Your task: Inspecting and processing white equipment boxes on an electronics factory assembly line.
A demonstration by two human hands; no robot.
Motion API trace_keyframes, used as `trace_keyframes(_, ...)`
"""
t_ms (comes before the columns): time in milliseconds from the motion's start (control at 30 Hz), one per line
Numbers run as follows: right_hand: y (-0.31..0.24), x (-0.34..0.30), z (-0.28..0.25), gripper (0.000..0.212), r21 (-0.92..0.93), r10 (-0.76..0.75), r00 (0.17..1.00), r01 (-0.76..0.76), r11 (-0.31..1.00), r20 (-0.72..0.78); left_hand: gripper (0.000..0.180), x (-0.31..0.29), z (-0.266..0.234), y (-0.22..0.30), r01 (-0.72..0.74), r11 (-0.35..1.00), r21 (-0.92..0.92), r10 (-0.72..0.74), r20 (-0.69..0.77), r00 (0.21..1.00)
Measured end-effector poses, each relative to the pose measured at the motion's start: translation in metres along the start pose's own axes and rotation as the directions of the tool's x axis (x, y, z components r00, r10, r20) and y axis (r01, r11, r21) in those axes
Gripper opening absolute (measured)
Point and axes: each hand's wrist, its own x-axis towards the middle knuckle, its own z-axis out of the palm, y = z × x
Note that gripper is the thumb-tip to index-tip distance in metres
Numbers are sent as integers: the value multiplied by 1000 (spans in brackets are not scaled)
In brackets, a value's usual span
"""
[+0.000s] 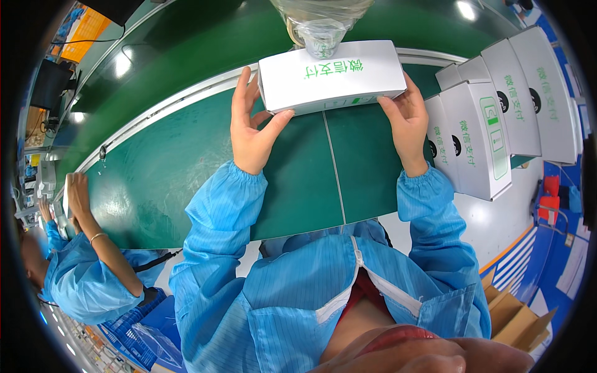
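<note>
A long white cardboard box [332,84] with green print is held up between my two hands over the green worktable [292,180]. My left hand [254,127] grips its left end, thumb along the lower edge and fingers up the side. At the other end my right hand [404,118] has its thumb on the near edge, with its fingers partly hidden behind the box. Just beyond, a device wrapped in clear plastic [320,37] hangs down and overlaps the box's far edge; whether they touch I cannot tell.
Several white boxes [476,137] of the same look stand in a row at the right. On the left, a co-worker in a blue smock [93,273] works at the table. An open brown carton [519,317] sits at the lower right, and a metal rail [180,96] runs along the table's far side.
</note>
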Motion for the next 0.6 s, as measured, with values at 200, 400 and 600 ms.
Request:
trace_keyframes(200,-3,0,1,57,-8,9,1000,-9,1000,-2,87,0,-1,-2,-2,1000,-9,2,6,1000)
trace_keyframes(400,-1,0,0,57,8,10,1000,-10,1000,-6,85,1,0,0,6,1000,-12,-5,8,1000)
trace_keyframes(600,-1,1,1,57,20,12,1000,-12,1000,0,86,1,-1,-2,14,1000,-1,-14,6,1000)
